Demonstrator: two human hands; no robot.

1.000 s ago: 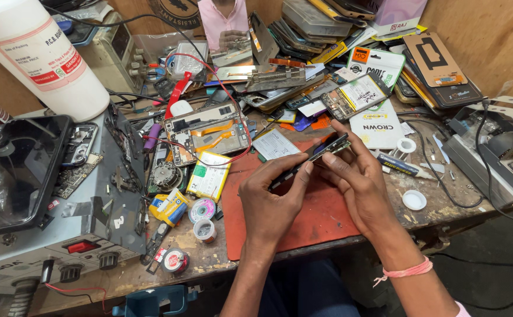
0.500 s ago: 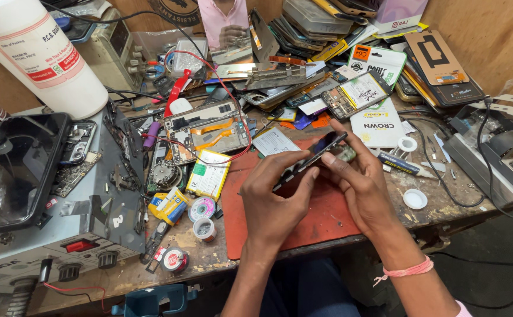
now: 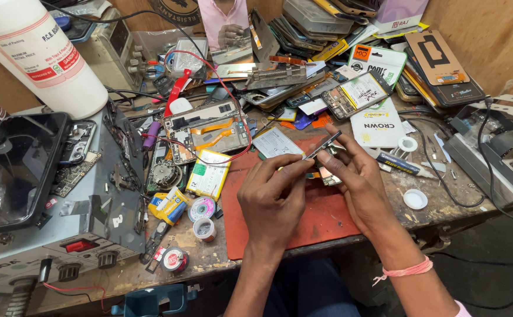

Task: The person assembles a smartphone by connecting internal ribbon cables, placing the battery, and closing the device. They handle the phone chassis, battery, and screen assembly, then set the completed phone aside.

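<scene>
The phone (image 3: 322,145), a thin dark slab seen almost edge-on, is held tilted above the red mat (image 3: 321,217) near the middle of the worktop (image 3: 438,202). The left hand (image 3: 274,196) has its grip closed on the phone's near end, fingertips pinching the rim; the right hand (image 3: 356,176) is closed round the far part, thumb along the top edge. Both holds are on narrow, smooth edges, so a slip could, I judge, drop it onto the mat or into the hard clutter beside it, and twisting the two ends against each other might strain the thin body.

The mat looks soft and matt. Just left lie a flat yellow-and-white battery (image 3: 209,172) and an opened phone (image 3: 206,130) with orange ribbon cables showing. Small round solder spools (image 3: 202,208) sit near the mat's corner. A white plastic bottle (image 3: 42,50) stands far left, behind a grey metal box (image 3: 86,226) with knobs.
</scene>
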